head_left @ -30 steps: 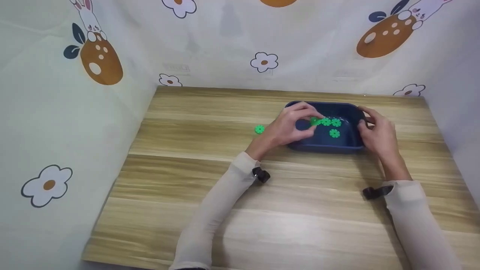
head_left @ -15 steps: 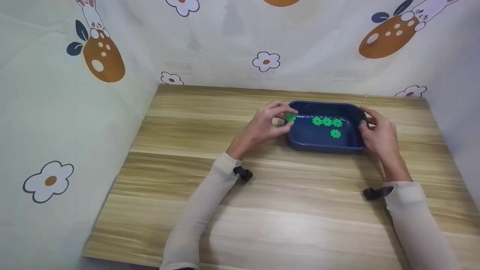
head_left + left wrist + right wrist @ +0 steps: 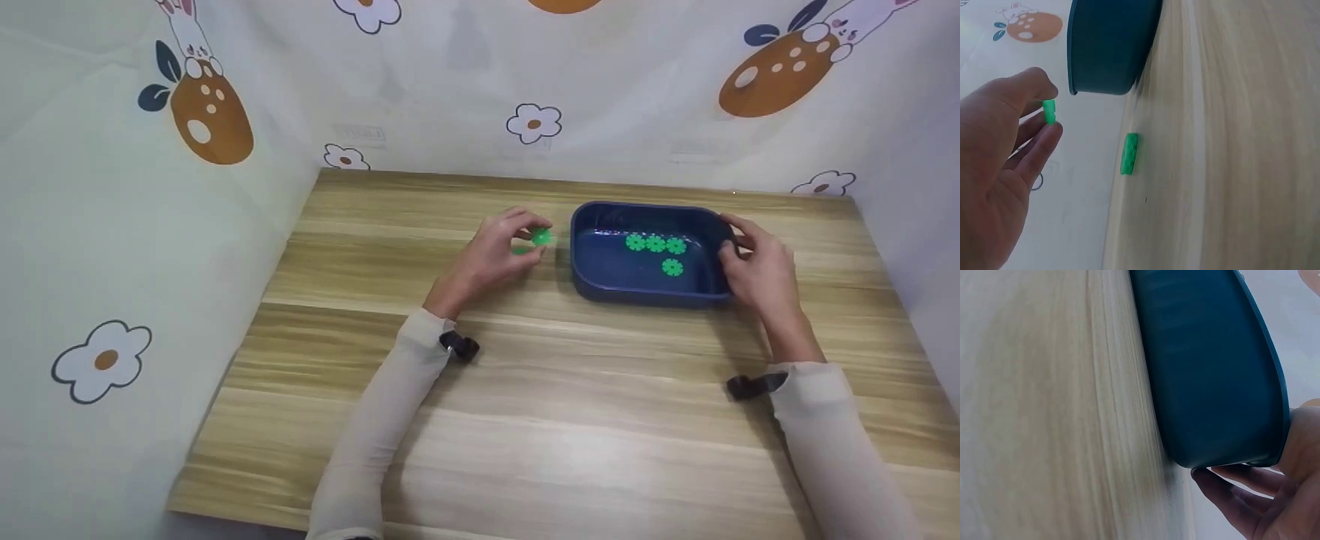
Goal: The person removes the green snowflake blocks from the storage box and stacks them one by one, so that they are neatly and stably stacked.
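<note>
My left hand [image 3: 489, 253] pinches a green notched plastic disc [image 3: 541, 236] between thumb and fingers, held above the table just left of the dark blue box [image 3: 652, 298]. In the left wrist view that pinched disc is seen edge-on. A second green disc [image 3: 1129, 153] lies on the table beneath the left hand, which mostly hides it in the head view. Several discs [image 3: 673, 268] like it lie in the box, with a row at the back and one nearer the front. My right hand [image 3: 761, 264] grips the box's right end, thumb at the rim and fingers outside.
The wood-grain table [image 3: 525, 390] bears the box near its back right. A patterned cloth [image 3: 450, 90] hangs behind it and along the sides. Each sleeve cuff carries a black wrist camera, such as the left one [image 3: 460, 346].
My left hand has drawn out of the box to the left, past its rim, carrying the pinched disc. The right hand and the box have stayed put.
</note>
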Motion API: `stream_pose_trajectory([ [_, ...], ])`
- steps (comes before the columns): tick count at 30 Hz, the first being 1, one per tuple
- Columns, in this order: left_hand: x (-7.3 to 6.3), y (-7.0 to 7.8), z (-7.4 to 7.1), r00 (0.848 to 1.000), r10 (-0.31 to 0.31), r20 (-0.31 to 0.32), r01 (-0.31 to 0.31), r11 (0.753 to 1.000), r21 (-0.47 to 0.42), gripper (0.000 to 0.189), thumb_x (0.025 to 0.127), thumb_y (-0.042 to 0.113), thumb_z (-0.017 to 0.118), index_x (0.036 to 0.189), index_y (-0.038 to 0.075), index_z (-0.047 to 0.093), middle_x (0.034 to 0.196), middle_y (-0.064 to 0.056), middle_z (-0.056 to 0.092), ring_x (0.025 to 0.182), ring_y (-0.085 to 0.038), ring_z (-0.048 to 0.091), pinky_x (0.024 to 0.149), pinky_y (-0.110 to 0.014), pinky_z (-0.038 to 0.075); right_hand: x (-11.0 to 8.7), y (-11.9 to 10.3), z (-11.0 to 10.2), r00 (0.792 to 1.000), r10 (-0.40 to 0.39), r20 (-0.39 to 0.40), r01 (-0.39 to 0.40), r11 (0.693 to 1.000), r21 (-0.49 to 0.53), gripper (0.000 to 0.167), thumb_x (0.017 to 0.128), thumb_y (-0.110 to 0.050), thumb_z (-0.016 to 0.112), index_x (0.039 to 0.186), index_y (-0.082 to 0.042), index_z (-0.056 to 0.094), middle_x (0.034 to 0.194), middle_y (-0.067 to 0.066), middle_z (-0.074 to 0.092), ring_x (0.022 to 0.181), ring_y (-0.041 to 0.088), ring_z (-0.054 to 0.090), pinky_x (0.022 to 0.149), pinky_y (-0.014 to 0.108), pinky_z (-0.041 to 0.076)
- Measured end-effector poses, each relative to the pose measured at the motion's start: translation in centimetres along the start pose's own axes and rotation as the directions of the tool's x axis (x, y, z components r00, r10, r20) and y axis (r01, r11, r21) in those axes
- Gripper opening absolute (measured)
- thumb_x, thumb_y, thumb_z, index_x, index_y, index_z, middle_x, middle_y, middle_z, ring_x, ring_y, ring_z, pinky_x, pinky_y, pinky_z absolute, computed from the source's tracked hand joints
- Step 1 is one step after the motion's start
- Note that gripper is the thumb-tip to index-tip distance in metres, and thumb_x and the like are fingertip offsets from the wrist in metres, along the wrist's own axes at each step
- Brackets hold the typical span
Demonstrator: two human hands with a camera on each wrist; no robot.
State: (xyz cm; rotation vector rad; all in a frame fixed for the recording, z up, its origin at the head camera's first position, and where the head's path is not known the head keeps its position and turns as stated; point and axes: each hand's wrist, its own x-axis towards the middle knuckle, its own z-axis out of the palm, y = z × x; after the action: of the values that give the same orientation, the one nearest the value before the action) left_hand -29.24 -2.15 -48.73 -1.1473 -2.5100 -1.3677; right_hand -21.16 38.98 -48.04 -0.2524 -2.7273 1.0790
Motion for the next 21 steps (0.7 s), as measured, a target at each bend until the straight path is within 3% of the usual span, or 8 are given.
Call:
stream_pose_trajectory([
  [2,-0.1,-0.2,-0.1,1.0,-0.022,0.015,0.022,1.0,0.014,0.033,0.096,0.004,0.076,0.129,0.003,0.074,0.127,-0.01,0.073,0.113,-0.018,0.073,0.101,-0.022,0.059,0.0,0.0,0.0,1.0,-0.001,0.004,0.001,1.0,-0.004,0.049,0.108,-0.017,0.055,0.157,-0.019,0.059,0.141,0.03,0.067,0.122,0.046,0.072,0.089,0.023,0.06],
  [4,-0.2,-0.4,-0.3,0.999,-0.044,0.028,0.043,0.999,0.032,0.034,0.095,0.005,0.076,0.129,0.005,0.075,0.127,-0.009,0.073,0.114,-0.018,0.073,0.102,-0.023,0.059,0.0,0.1,-0.1,1.0,-0.001,0.007,0.001,1.0,-0.003,0.049,0.108,-0.018,0.055,0.157,-0.019,0.059,0.142,0.029,0.067,0.122,0.046,0.073,0.09,0.025,0.061],
  [9,-0.4,-0.7,-0.6,0.994,-0.09,0.066,0.085,0.994,0.065,0.034,0.094,0.002,0.075,0.128,0.0,0.075,0.128,-0.013,0.074,0.115,-0.024,0.074,0.103,-0.032,0.061,0.0,0.1,0.0,1.0,-0.023,-0.01,0.022,1.0,-0.013,0.049,0.107,-0.018,0.054,0.155,-0.018,0.06,0.137,0.029,0.07,0.117,0.047,0.074,0.075,0.003,0.043],
  [11,-0.5,-0.8,-0.7,0.99,-0.107,0.088,0.099,0.991,0.087,0.033,0.095,0.003,0.074,0.128,-0.001,0.075,0.128,-0.014,0.074,0.116,-0.025,0.074,0.104,-0.034,0.061,0.0,0.0,0.0,0.999,-0.03,-0.018,0.03,0.999,-0.02,0.049,0.107,-0.017,0.053,0.155,-0.018,0.061,0.136,0.029,0.07,0.117,0.047,0.074,0.082,0.012,0.053],
  [13,-0.6,-1.0,-0.8,0.987,-0.12,0.109,0.107,0.987,0.117,0.033,0.095,0.004,0.074,0.128,0.0,0.076,0.128,-0.013,0.074,0.118,-0.025,0.072,0.105,-0.035,0.06,0.0,0.0,0.0,0.999,-0.032,-0.022,0.032,0.999,-0.026,0.048,0.107,-0.017,0.053,0.154,-0.018,0.061,0.136,0.029,0.07,0.117,0.047,0.074,0.092,0.029,0.06],
  [17,-0.6,-1.5,-0.9,0.982,-0.125,0.14,0.105,0.984,0.143,0.032,0.095,0.004,0.075,0.127,0.001,0.076,0.128,-0.012,0.074,0.119,-0.026,0.07,0.106,-0.038,0.059,0.0,-0.1,0.1,0.999,-0.03,-0.024,0.029,0.999,-0.028,0.049,0.107,-0.017,0.053,0.155,-0.018,0.061,0.136,0.029,0.07,0.118,0.048,0.074,0.102,0.057,0.058],
  [18,-0.6,-1.6,-1.0,0.981,-0.127,0.147,0.106,0.984,0.141,0.031,0.095,0.003,0.076,0.126,0.001,0.077,0.128,-0.012,0.074,0.119,-0.026,0.07,0.105,-0.038,0.059,0.0,-0.1,0.1,0.999,-0.029,-0.024,0.028,0.999,-0.029,0.049,0.107,-0.017,0.053,0.155,-0.018,0.061,0.136,0.029,0.07,0.118,0.048,0.074,0.102,0.057,0.058],
  [21,-0.6,-1.8,-1.3,0.976,-0.137,0.168,0.114,0.983,0.142,0.03,0.095,0.004,0.076,0.125,0.002,0.077,0.127,-0.011,0.075,0.118,-0.025,0.069,0.105,-0.039,0.059,-0.1,-0.1,0.0,0.999,-0.024,-0.021,0.023,0.999,-0.026,0.049,0.107,-0.017,0.053,0.155,-0.018,0.06,0.136,0.029,0.07,0.119,0.048,0.074,0.093,0.033,0.062],
])
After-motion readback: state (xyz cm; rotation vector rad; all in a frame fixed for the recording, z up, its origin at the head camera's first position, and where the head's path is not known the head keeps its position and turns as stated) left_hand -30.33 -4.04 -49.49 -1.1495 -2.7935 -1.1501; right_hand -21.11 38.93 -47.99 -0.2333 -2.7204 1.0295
